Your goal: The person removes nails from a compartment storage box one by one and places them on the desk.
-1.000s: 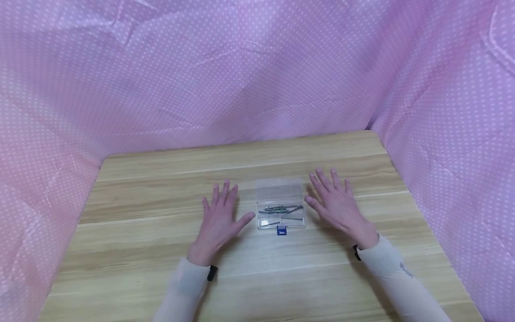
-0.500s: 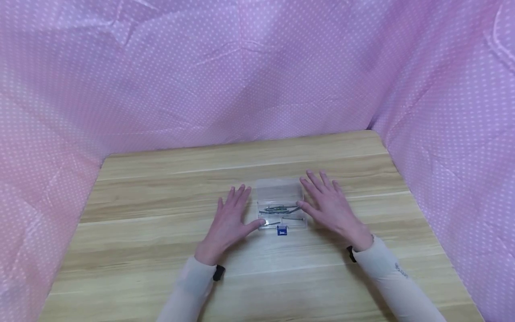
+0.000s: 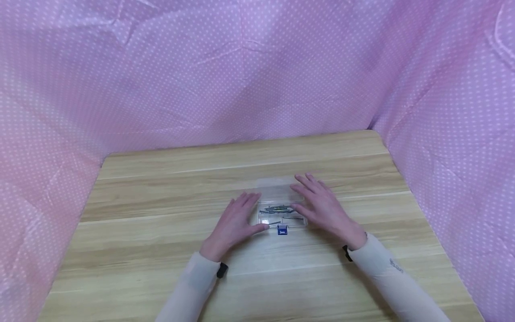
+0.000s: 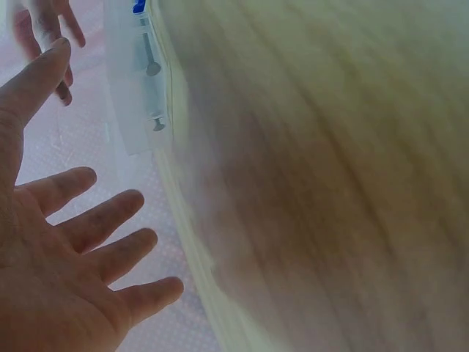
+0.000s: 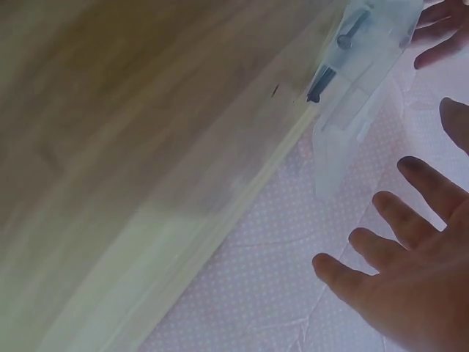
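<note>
Now: clear nail box (image 3: 280, 206) lies between both hands, long axis pointing away | left hand (image 3: 237, 221) flat, spread, thumb at box's near-left corner | right hand (image 3: 322, 206) spread, fingers over box's right edge, slightly nearer.

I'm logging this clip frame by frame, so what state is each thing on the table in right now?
Clear plastic box: shut, lying flat on the table, blue latch at its near edge.
Nails: loose inside the box.
Left hand: fingers straight, at the box's left side.
Right hand: fingers straight, at the box's right side.

Clear plastic box (image 3: 280, 206) of nails (image 3: 277, 209) lies flat, lid shut.
</note>
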{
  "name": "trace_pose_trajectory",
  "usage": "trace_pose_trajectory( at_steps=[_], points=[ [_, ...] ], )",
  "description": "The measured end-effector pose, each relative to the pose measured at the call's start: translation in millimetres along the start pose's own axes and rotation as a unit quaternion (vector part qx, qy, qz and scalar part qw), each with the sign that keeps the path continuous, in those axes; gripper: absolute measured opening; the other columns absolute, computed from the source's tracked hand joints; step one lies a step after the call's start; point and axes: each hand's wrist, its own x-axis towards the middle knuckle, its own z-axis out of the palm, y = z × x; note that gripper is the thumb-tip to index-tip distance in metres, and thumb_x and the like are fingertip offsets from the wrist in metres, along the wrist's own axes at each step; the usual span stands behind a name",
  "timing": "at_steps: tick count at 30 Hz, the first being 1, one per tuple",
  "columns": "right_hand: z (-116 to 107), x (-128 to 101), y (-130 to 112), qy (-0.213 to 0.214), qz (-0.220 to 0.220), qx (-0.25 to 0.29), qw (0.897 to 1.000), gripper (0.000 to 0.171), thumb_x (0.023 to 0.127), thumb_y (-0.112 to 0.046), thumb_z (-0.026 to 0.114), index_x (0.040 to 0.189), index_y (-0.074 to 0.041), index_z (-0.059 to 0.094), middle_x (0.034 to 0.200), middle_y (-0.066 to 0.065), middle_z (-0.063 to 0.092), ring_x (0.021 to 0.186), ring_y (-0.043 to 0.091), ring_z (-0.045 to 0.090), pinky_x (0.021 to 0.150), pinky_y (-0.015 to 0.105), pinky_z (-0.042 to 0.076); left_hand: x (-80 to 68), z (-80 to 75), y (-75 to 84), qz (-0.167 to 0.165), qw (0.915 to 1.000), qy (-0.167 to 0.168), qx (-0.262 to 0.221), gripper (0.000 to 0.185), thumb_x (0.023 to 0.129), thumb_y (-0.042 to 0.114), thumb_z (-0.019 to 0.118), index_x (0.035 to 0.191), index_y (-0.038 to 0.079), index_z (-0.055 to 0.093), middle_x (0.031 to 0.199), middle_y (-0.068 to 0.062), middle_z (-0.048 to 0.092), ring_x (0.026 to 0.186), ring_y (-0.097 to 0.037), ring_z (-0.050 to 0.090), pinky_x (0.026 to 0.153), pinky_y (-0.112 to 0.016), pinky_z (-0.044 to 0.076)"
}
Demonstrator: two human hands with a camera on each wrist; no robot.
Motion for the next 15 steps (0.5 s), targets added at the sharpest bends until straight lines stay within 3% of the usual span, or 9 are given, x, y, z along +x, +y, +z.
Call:
trace_pose_trajectory(
  at_steps=[5, 15],
  points=[
    [0.1, 2.8, -3.2, -0.003, -0.004, 0.027, 1.0, 0.05, 0.093, -0.031, 0.079, 0.136, -0.009, 0.066, 0.155, 0.014, 0.05, 0.148, 0.039, 0.036, 0.117, 0.064, 0.031, 2.3, 1.5, 0.4, 0.003, 1.0, -0.002, 0.009, 0.093, 0.084, 0.057, 0.08, 0.157, 0.014, 0.044, 0.154, -0.013, 0.05, 0.143, -0.033, 0.045, 0.12, -0.052, 0.033],
    [5.1, 5.1, -2.0, -0.035, 0.003, 0.042, 0.998, 0.033, 0.094, -0.024, 0.079, 0.123, -0.01, 0.074, 0.137, 0.009, 0.063, 0.129, 0.03, 0.055, 0.109, 0.053, 0.046, 2.7, 4.0, 2.3, -0.007, 0.9999, -0.009, -0.005, 0.088, 0.084, 0.053, 0.083, 0.155, 0.015, 0.047, 0.152, -0.013, 0.052, 0.142, -0.033, 0.046, 0.118, -0.052, 0.036]
  ],
)
